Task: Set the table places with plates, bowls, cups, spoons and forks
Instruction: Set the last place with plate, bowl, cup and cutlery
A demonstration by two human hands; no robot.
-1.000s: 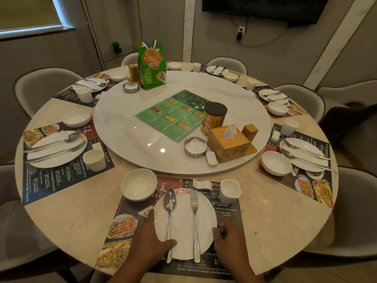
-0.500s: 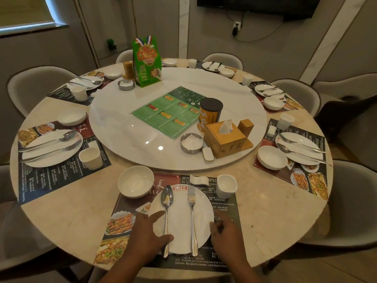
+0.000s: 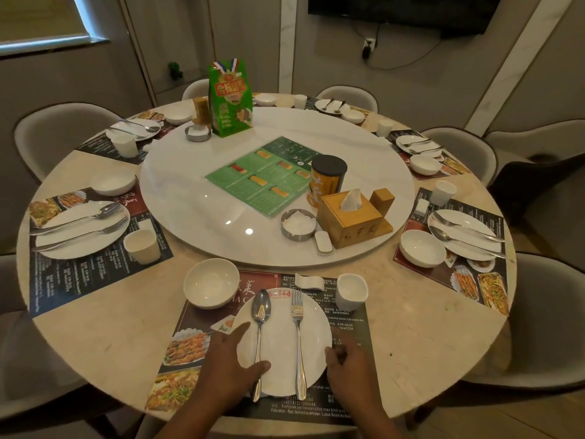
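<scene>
At the near place a white plate (image 3: pixel 280 343) lies on a dark menu placemat (image 3: pixel 346 321), with a spoon (image 3: pixel 260 312) and a fork (image 3: pixel 297 315) lying side by side on it. My left hand (image 3: pixel 226 367) rests at the plate's left rim, index finger straight along it, thumb lying over the rim and the spoon's handle. My right hand (image 3: pixel 348 367) is at the right rim with its fingers curled against it. A white bowl (image 3: pixel 211 283) stands up left of the plate, a white cup (image 3: pixel 351 291) up right.
A small white rest (image 3: pixel 309 282) lies above the plate. The white turntable (image 3: pixel 190 201) carries a green menu, a wooden tissue box (image 3: pixel 351 217), a can, ashtrays and a green bag. Other places around the round table hold plates, bowls, cups and cutlery. Chairs ring the table.
My left index finger has stretched out along the plate's rim. My right hand stays at the right rim. The plate has hardly shifted.
</scene>
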